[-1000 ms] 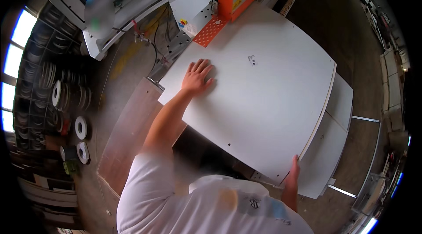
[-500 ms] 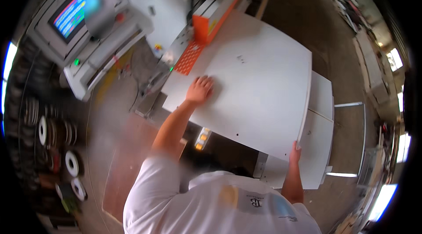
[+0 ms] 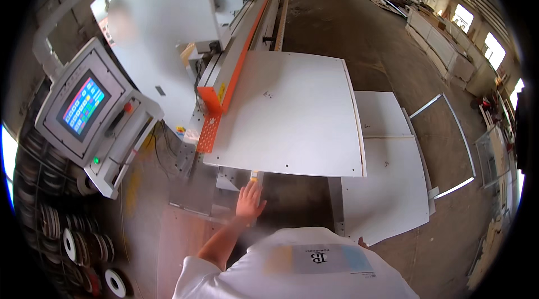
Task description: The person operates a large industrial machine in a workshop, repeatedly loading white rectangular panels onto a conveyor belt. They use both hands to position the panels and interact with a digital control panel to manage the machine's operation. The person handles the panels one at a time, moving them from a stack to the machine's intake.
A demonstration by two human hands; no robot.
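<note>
Left hand: the left hand (image 3: pixel 250 201) lies open with fingers stretched forward toward twelve o'clock, just short of the near edge of the white panel; whether the fingertips touch that edge cannot be told.
Right hand: only a sliver of the right hand (image 3: pixel 362 240) shows above the shirt at five o'clock, near the stack's close corner; its grip cannot be told.
White panel: the large white panel (image 3: pixel 292 113) lies flat at the centre of the view, its left edge against the machine's orange guide.
Edge-banding machine: the edge-banding machine (image 3: pixel 236 69) runs from the panel's left side up toward twelve o'clock, with an orange perforated guard (image 3: pixel 208 132) at its near end.
Control console: a grey control console (image 3: pixel 90 113) with a lit colour screen stands at nine o'clock.
Panel stack: a panel stack (image 3: pixel 387 181) of white boards sits lower, at three to four o'clock of the panel.
Tape rolls: tape rolls (image 3: pixel 70 243) hang on a rack at seven o'clock.
</note>
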